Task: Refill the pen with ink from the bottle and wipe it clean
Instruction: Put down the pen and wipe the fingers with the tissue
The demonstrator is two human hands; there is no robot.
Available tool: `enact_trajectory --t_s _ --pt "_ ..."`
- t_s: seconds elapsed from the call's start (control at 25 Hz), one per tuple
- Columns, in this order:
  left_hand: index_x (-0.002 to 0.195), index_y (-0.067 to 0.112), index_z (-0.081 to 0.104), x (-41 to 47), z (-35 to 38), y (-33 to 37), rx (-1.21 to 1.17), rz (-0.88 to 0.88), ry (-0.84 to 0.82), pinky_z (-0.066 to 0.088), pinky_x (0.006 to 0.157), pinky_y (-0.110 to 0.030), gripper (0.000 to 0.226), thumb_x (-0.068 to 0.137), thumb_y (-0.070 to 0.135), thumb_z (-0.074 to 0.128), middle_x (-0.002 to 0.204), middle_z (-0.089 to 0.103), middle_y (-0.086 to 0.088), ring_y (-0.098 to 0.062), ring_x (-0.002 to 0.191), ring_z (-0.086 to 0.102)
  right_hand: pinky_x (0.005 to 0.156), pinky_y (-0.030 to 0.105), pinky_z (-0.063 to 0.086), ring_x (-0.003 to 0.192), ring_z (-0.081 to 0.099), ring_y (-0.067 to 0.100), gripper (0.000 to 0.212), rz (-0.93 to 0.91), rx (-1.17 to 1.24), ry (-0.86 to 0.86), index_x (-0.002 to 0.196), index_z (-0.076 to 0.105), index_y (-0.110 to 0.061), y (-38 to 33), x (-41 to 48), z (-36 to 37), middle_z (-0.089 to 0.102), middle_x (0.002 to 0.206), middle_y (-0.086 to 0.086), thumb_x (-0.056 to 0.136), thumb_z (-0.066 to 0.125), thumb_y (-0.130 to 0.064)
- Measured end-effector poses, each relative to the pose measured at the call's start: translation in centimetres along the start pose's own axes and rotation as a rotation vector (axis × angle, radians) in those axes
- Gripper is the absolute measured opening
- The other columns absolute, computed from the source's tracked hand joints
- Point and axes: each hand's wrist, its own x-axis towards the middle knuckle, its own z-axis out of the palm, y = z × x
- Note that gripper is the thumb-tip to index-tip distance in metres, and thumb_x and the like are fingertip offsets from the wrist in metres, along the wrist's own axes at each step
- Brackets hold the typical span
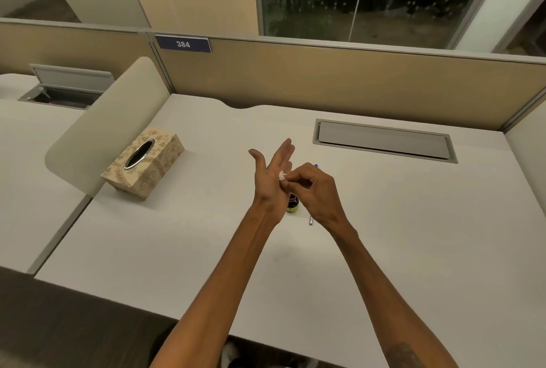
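Note:
My left hand (273,174) is raised over the white desk (177,243) with fingers straight and apart, its edge turned up. My right hand (313,190) pinches a small white wad of tissue (282,176) and presses it against the side of my left hand. Under the two hands stands a small dark ink bottle (292,203) with a yellow label, mostly hidden. A thin pen lies on the desk beneath my right hand; only its lower end (311,220) and a purple tip (316,166) show.
A patterned beige tissue box (144,162) sits on the desk to the left. A closed grey cable hatch (384,140) is set into the desk at the back right. A tan partition (325,81) bounds the far edge, a curved divider (118,119) the left.

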Motion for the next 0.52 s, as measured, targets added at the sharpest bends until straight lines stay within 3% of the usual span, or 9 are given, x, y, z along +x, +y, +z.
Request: enact_trajectory --t_s 0.12,0.28,0.52 --pt "0.141 0.027 0.054 -0.6 -0.8 0.9 0.034 0.005 0.015 0.025 0.121 -0.053 0.081 0.093 0.074 0.009 0.151 0.048 0.007 -0.026 0.147 0.033 0.078 0.022 0.056 0.081 0.068 0.008 0.009 0.014 0.022 -0.021 0.085 0.074 -0.019 -0.9 0.1 0.9 0.069 0.082 -0.012 0.085 0.075 -0.01" --pt "0.137 0.02 0.059 -2.1 -4.1 3.2 0.089 0.044 0.053 0.036 0.116 -0.047 0.074 0.098 0.066 0.016 0.144 0.057 0.001 -0.027 0.136 0.049 0.079 0.014 0.054 0.083 0.07 0.006 0.005 0.051 0.052 -0.054 0.089 0.075 -0.02 -2.5 0.3 4.5 0.074 0.085 -0.008 0.085 0.076 -0.019" --pt "0.123 0.016 0.068 -6.6 -13.5 6.9 0.226 0.142 0.258 0.054 0.091 -0.034 0.056 0.102 0.055 0.032 0.12 0.073 0.002 -0.019 0.113 0.068 0.086 0.025 0.057 0.092 0.072 0.006 0.022 0.156 0.196 -0.142 0.104 0.076 -0.03 -5.0 -0.6 12.6 0.076 0.098 -0.014 0.082 0.077 -0.031"
